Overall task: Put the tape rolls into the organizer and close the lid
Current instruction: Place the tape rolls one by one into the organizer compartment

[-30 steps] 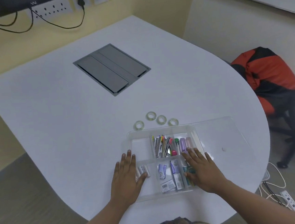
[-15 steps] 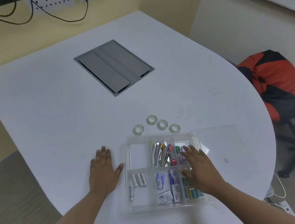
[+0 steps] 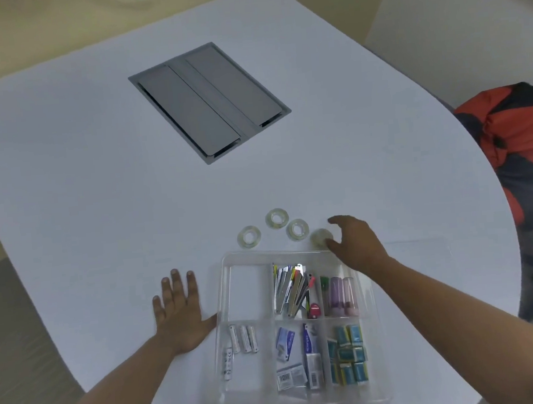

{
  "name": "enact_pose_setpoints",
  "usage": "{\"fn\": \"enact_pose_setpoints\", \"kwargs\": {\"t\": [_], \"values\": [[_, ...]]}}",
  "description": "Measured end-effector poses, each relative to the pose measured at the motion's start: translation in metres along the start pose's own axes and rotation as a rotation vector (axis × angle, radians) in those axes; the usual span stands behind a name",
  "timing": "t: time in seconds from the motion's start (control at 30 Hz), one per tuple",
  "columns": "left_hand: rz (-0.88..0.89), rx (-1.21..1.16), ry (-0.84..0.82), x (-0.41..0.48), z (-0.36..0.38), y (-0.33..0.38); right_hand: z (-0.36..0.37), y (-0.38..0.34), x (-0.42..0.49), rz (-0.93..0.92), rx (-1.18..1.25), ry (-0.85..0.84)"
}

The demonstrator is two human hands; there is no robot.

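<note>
Several clear tape rolls lie on the white table just beyond the organizer: one at the left [image 3: 249,236], one further back [image 3: 277,217], one in the middle [image 3: 297,229] and a blurred one at the right [image 3: 320,237]. My right hand [image 3: 355,242] curls around the rightmost roll, thumb and fingers on either side, not clearly closed on it. The clear organizer [image 3: 223,289] sits open, with an empty top-left compartment. Its clear lid [image 3: 432,271] lies flat to the right. My left hand [image 3: 179,309] rests flat on the table, touching the organizer's left wall.
The organizer holds batteries [image 3: 243,338], pens [image 3: 290,291], small tubes and packets. A grey cable hatch [image 3: 209,102] is set in the table further back. An orange-and-black bag [image 3: 523,134] sits on a chair past the table's right edge.
My right hand left the organizer's contents and reached forward to the rightmost tape roll. My left hand slid off the organizer onto the table beside it. The view tilted down.
</note>
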State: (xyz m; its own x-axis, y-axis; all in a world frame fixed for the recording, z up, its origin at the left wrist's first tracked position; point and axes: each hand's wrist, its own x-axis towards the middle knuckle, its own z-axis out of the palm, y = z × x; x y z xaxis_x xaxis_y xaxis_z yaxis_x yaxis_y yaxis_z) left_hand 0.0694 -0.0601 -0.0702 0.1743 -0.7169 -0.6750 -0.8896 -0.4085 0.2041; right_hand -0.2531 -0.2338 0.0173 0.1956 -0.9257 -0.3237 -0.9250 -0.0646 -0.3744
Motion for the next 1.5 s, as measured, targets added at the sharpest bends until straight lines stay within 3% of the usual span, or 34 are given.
{"fn": "enact_pose_setpoints", "kwargs": {"t": [0.27,0.53,0.8,1.1,1.23,1.4,1.5], "values": [[0.004,0.005,-0.034,-0.004,-0.004,0.004,0.010,0.000,0.028,0.117,0.011,-0.073],[0.000,-0.002,-0.038,-0.009,-0.009,0.007,0.009,-0.011,0.041,0.200,-0.142,-0.164],[0.001,-0.004,-0.048,-0.011,-0.009,0.007,0.007,-0.020,0.040,0.216,-0.234,-0.017],[0.005,-0.018,-0.053,-0.011,-0.012,0.008,0.013,-0.023,0.045,0.335,-0.001,-0.180],[0.004,-0.011,-0.062,-0.011,-0.010,0.008,0.016,-0.032,0.047,0.367,-0.052,-0.196],[0.002,-0.002,-0.056,-0.007,-0.007,0.006,0.007,-0.043,0.048,0.397,-0.052,-0.075],[0.006,0.011,-0.057,-0.009,-0.006,0.003,-0.001,-0.060,0.043,0.261,0.047,0.068]]}}
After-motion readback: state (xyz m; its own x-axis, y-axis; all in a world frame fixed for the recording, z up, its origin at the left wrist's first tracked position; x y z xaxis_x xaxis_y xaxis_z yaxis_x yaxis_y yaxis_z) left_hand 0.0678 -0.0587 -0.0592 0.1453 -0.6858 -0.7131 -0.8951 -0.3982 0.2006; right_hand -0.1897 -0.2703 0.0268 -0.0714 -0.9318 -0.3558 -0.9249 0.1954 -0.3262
